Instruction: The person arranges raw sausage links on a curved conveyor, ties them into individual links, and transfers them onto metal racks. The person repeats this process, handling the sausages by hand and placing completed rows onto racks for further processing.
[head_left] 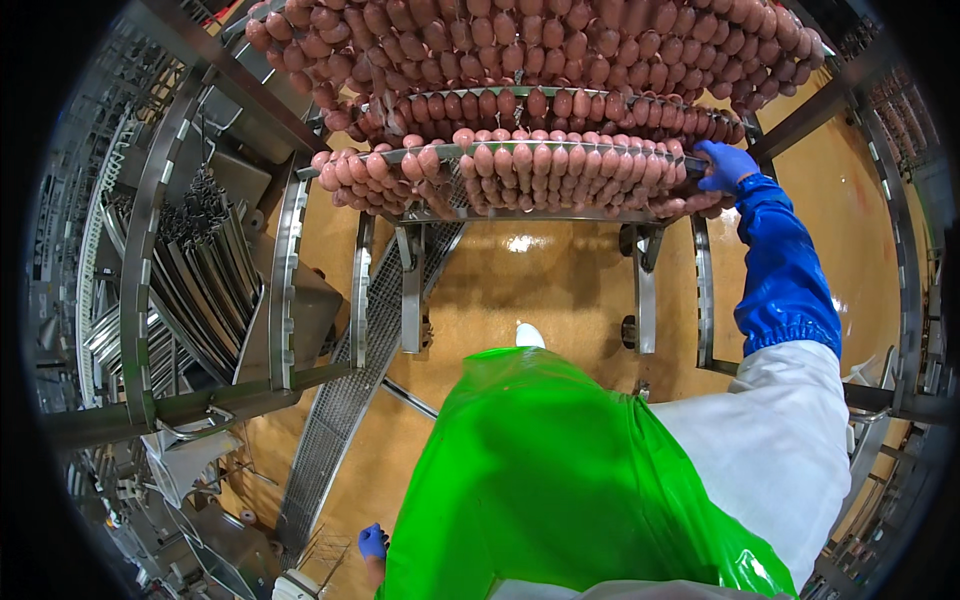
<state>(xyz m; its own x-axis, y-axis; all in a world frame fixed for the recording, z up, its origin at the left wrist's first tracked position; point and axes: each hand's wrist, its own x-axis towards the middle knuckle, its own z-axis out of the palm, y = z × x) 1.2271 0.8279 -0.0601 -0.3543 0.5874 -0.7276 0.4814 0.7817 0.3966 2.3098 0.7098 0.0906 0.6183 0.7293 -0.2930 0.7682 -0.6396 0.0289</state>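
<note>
My right hand [725,165], in a blue glove and blue sleeve guard, is raised at the upper right and grips the right end of a metal rod [560,148]. Rows of pinkish-red sausages [520,175] hang in loops from that rod. More loaded rods of sausages [520,50] hang behind and above it on a steel rack. My left hand [372,541], also in a blue glove, hangs low by my side at the bottom left. Its fingers are curled and nothing shows in it. A bright green apron [540,480] covers my front.
The rack's steel frame posts [285,270] stand to the left and right. A bundle of empty metal rods [200,270] lies in a holder at the left. A metal floor grate [350,400] runs diagonally over the yellow floor [560,290]. My white shoe [528,335] shows below the rack.
</note>
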